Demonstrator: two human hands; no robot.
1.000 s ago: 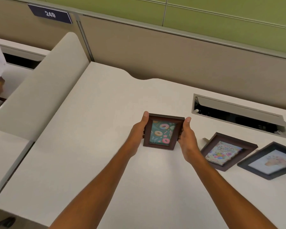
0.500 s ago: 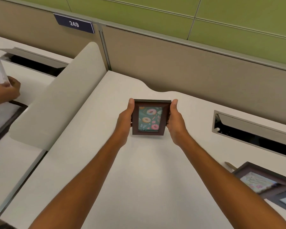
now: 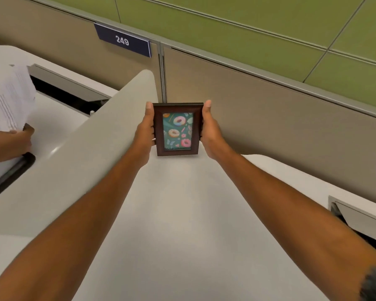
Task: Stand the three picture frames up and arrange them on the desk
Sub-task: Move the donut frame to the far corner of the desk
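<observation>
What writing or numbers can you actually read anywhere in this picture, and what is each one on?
"249": white digits on the dark blue plate fixed to the tan partition.
Printed lines on the white sheets of paper at far left: too blurred to read.
The donut picture frame, held between the left hand and the right hand, shows only drawings, with no words that I can make out.

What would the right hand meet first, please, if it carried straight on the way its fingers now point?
Probably the beige partition panel behind the desk: the right hand, gripping the donut picture frame, points toward it with nothing visible between, though depth is unclear.
</observation>
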